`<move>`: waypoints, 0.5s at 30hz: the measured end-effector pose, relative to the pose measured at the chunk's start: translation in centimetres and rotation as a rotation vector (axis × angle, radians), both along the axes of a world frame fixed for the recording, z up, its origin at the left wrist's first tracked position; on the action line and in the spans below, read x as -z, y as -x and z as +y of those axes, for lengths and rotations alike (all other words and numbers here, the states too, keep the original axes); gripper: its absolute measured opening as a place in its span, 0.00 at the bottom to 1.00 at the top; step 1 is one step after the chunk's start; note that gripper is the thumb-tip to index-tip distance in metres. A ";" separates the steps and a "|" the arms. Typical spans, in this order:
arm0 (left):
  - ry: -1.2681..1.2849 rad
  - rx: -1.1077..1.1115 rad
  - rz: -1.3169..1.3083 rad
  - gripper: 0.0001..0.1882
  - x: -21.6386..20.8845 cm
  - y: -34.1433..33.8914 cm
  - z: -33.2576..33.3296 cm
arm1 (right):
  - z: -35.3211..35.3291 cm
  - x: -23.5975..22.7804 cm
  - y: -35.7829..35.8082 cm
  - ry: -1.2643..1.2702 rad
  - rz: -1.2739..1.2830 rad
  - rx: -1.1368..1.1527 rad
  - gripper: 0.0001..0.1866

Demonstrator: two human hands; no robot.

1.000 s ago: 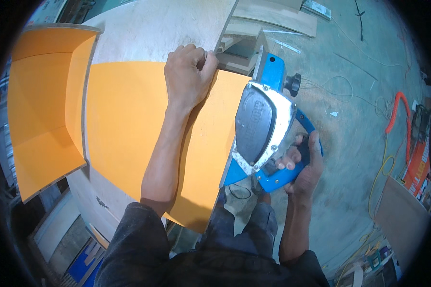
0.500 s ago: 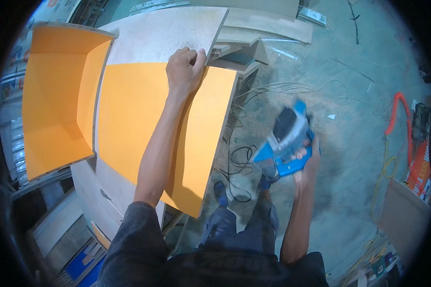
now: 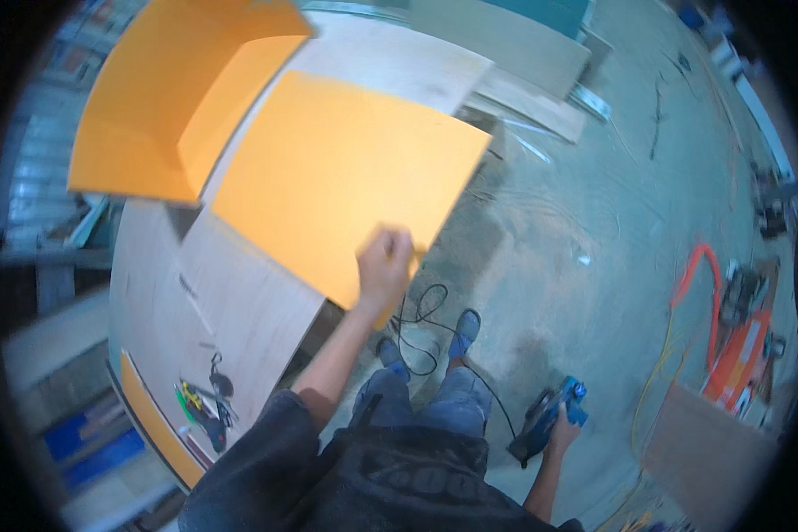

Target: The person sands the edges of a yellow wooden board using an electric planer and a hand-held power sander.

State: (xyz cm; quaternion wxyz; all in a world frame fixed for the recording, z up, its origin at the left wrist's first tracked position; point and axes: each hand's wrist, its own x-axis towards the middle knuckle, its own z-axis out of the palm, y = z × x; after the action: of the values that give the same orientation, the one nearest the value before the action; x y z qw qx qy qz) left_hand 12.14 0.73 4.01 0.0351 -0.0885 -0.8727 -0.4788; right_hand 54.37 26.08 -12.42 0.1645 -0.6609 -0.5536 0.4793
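An orange panel (image 3: 346, 168) lies flat on the pale wood table (image 3: 160, 257), its near right corner jutting past the table. The left hand (image 3: 384, 269) is at that corner, fingers curled together; blur hides whether it touches. The right hand (image 3: 559, 432) has its fingers clamped on the planer (image 3: 538, 424), held above the floor at near right, apart from the panel. No planing appears under way; how finished the panel's edge is, I cannot tell. The open box (image 3: 151, 124) at far left shows its orange inner faces.
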 end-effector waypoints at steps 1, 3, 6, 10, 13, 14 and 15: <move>0.032 0.039 -0.044 0.14 1.7 -2.2 -0.9 | 1.9 1.3 0.1 -0.057 -0.055 -0.139 0.19; 0.074 0.231 -0.242 0.14 2.4 -10.3 -4.1 | 1.9 0.5 -2.8 -0.189 -0.162 -0.344 0.21; 0.207 0.464 -0.213 0.15 4.5 -13.6 -11.2 | -2.0 -8.6 6.9 -0.186 -0.097 -0.728 0.15; 0.391 0.506 -0.433 0.16 4.0 -22.9 -27.0 | -15.5 -17.2 7.8 -0.077 -0.146 -1.099 0.16; 0.348 0.120 -0.414 0.15 4.8 -14.6 -20.2 | -7.8 -21.4 27.7 -0.119 0.038 -1.410 0.19; 0.360 0.055 -0.437 0.15 5.2 -15.9 -22.0 | -9.9 -21.9 27.8 -0.057 0.054 -1.424 0.20; 0.374 0.002 -0.440 0.15 5.7 -16.6 -24.4 | -13.0 -22.2 29.2 -0.028 0.102 -1.445 0.20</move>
State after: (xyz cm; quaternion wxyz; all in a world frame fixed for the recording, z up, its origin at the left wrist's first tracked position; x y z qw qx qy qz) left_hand 28.74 -23.70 -1.67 -0.1724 0.0119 -0.9325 -0.3171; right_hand 25.20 13.10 9.83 -0.1593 -0.1043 -0.8500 0.4913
